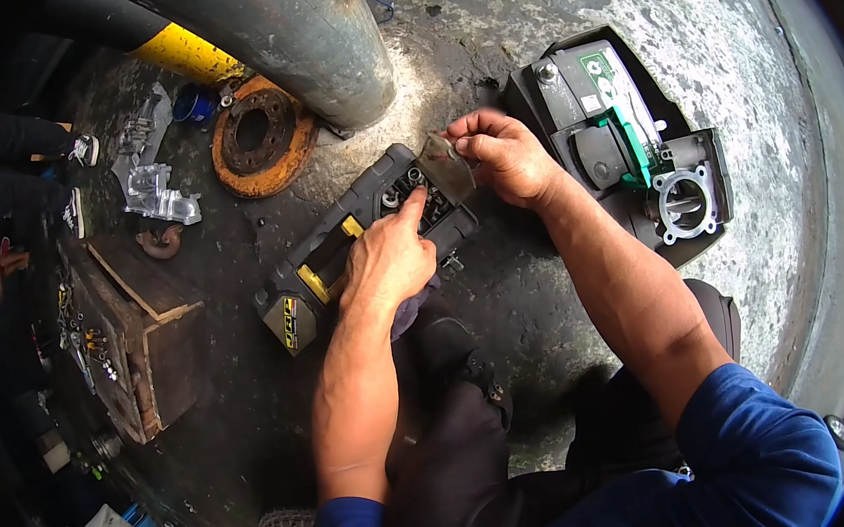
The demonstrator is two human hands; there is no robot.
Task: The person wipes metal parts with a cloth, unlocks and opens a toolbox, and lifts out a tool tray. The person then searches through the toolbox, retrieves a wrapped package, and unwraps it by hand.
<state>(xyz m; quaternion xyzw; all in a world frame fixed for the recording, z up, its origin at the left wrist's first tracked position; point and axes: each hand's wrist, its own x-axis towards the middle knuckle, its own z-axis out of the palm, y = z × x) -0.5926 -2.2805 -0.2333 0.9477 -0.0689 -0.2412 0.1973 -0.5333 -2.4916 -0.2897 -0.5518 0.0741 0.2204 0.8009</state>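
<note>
Head view: one black toolbox [338, 216] with yellow latches, set on the dark floor, long axis running obliquely from lower left to upper right. Assorted small metal parts [390, 201], some ring-shaped, are contained in the open compartment at its upper-right end. These are located directly at the tip of the left hand's [392, 261] extended index finger; contact cannot be confirmed. The other left fingers are curled and partly hidden, so whether anything is gripped by them cannot be told. One clear plastic lid [447, 171] is held tilted at the compartment's right side, pinched between thumb and fingers of the right hand [508, 156]. The parts are thus approached more nearly by the left hand, the right being placed beyond the lid.
</note>
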